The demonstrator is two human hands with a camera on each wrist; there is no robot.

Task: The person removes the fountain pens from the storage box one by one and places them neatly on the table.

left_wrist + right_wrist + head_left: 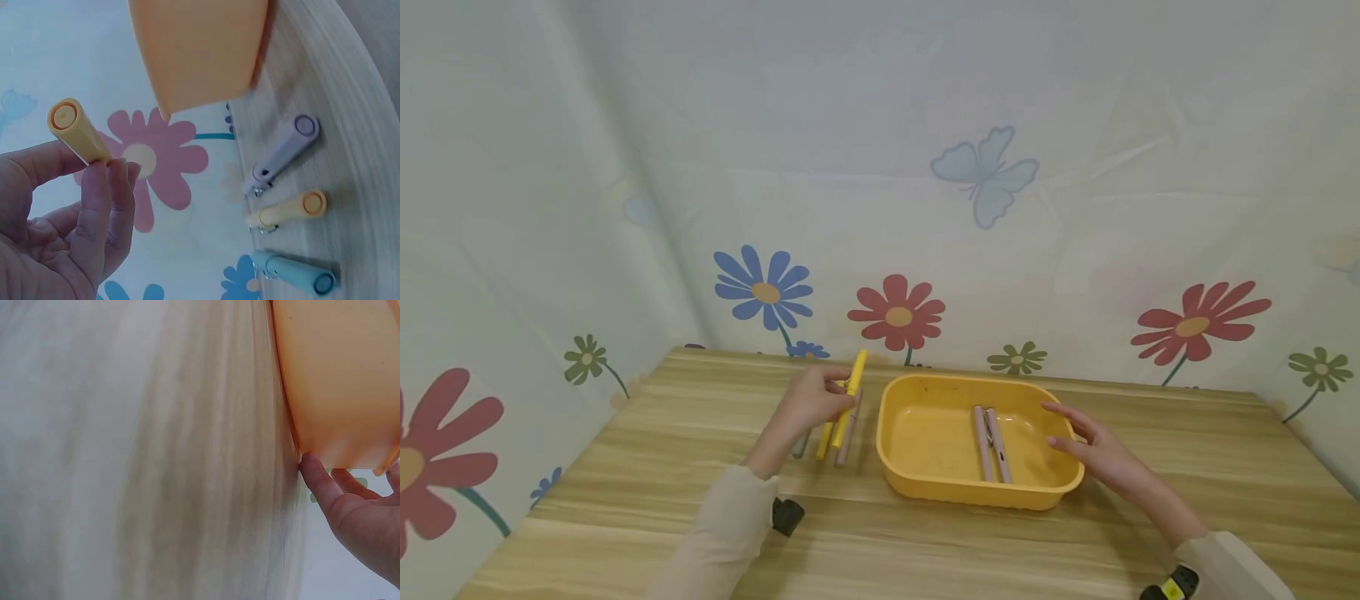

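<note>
My left hand [808,402] pinches a yellow marker [858,371] between thumb and fingers, raised above the table left of a yellow plastic basin [970,494]. In the left wrist view the marker's round end points up and away from the palm. Below that hand lie a pale purple marker [284,151], a second yellow marker [292,209] and a teal marker [297,273], side by side. Two pale purple markers [982,446] with metal clips rest inside the basin. My right hand [1105,454] holds the basin's right end, thumb and a finger over the rim, other fingers against the outer wall.
The wood-grain table [880,550] runs back to a pale cloth backdrop [820,125] printed with flowers and a butterfly. Dark devices are strapped at both wrists, one of them by the left sleeve [722,525].
</note>
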